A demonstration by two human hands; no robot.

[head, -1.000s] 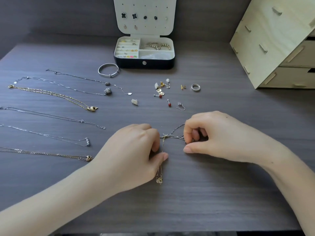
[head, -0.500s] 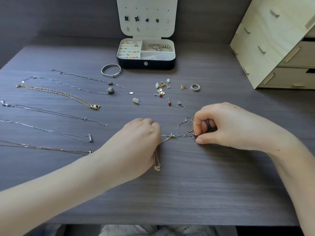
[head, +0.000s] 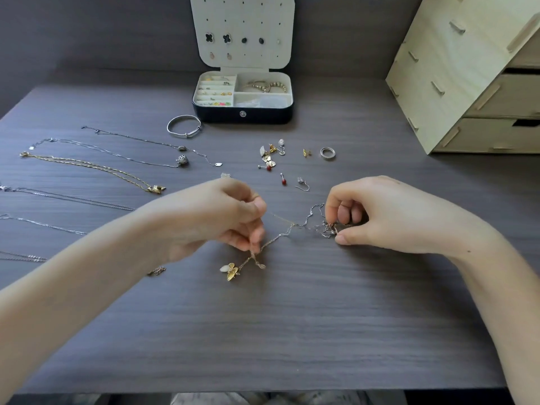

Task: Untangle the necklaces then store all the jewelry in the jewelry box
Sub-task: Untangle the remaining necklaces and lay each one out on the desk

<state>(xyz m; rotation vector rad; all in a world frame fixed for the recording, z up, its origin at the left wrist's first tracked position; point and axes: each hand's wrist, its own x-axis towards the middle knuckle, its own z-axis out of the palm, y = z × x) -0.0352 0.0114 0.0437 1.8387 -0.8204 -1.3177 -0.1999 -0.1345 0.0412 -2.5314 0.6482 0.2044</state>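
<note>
Tangled chains [head: 295, 226] are spanning btwn your hands, over the surface [head: 292, 331]: left grip [head: 216, 217] is pinching the strand above the gold pendant [head: 231, 270], right grip [head: 388, 214] is pinching the knot [head: 328, 230]. Jewelry box [head: 242, 116] behind, lid up, is holding rings, earrings & bracelets.

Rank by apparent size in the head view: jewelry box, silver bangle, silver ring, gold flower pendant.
1. jewelry box
2. silver bangle
3. gold flower pendant and silver ring look alike; pendant is nearer, so unranked.

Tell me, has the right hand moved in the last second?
Yes: the right hand has shifted right, farther from the hook earring, pulling the chains along.
</note>
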